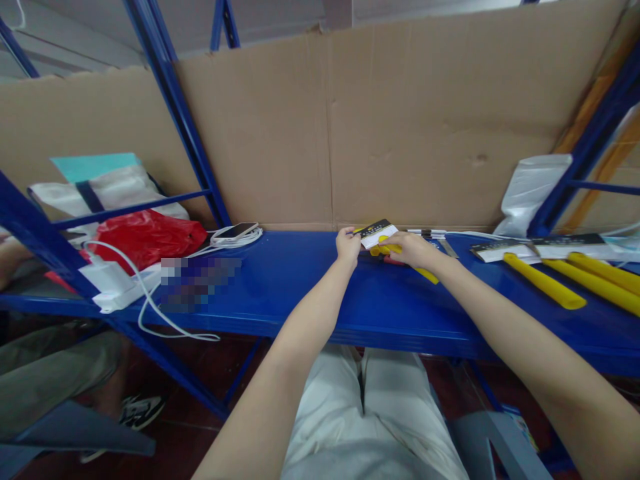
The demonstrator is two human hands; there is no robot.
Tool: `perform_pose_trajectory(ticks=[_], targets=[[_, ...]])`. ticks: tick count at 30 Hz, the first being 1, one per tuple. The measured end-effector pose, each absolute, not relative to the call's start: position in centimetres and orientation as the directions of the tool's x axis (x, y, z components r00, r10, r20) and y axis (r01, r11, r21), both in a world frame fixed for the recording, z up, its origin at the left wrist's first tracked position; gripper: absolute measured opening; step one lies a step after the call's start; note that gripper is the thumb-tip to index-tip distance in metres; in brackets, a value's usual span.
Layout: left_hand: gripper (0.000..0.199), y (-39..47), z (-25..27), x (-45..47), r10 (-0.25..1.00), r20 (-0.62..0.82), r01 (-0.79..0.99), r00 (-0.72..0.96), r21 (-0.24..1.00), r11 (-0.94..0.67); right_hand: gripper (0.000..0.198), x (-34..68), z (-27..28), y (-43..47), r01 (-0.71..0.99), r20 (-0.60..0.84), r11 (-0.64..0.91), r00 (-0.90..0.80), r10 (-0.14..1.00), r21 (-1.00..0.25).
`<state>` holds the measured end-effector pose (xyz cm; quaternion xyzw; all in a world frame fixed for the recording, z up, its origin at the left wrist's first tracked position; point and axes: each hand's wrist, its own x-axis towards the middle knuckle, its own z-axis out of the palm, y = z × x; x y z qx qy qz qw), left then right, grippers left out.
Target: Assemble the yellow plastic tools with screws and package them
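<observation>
My left hand (349,245) pinches the left edge of a black-and-white card (379,234) over the blue shelf. Across from it, my right hand (414,251) is closed on a yellow-handled tool (427,275), whose handle end shows below the palm. The card lies against the tool's upper part, so whatever is under it is hidden. Something small and red (394,261) shows beneath the right hand, too covered to name. To the right lie several more yellow handles (545,281) with black-and-white cards (505,251) at their far ends.
A cardboard sheet (280,133) stands behind the blue shelf (295,283). Leftward are a phone (237,231) on coiled white cable, a red plastic bag (150,237) and a white charger (107,277). A clear plastic bag (533,187) leans at the right post. Another person's leg (55,377) is at left.
</observation>
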<state>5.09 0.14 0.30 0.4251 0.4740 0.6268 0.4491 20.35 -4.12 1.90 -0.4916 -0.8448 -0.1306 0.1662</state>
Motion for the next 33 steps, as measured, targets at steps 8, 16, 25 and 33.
perform_pose_trajectory(ticks=[8, 16, 25, 33], targets=[[0.029, -0.3, 0.7, 4.8, 0.974, 0.109, -0.120, -0.197, 0.984, -0.134, 0.043, 21.9, 2.4, -3.8, 0.928, 0.464, 0.371, -0.347, 0.815, 0.041], [0.031, 0.6, -0.5, 4.7, 0.952, 0.235, 0.150, -0.197, 0.967, -0.208, 0.043, 26.4, 6.1, -4.8, 0.996, 0.452, 0.075, -0.087, 0.888, 0.043], [0.028, 0.3, -0.3, 4.9, 0.949, 0.249, 0.151, -0.191, 0.963, -0.223, 0.043, 35.2, 7.8, -7.4, 0.975, 0.233, -0.182, 0.149, 0.961, 0.126], [0.026, 0.1, -0.1, 4.9, 0.956, 0.235, 0.139, -0.177, 0.967, -0.212, 0.039, 41.4, 5.6, -9.2, 0.945, 0.092, -0.310, 0.301, 0.949, 0.109]])
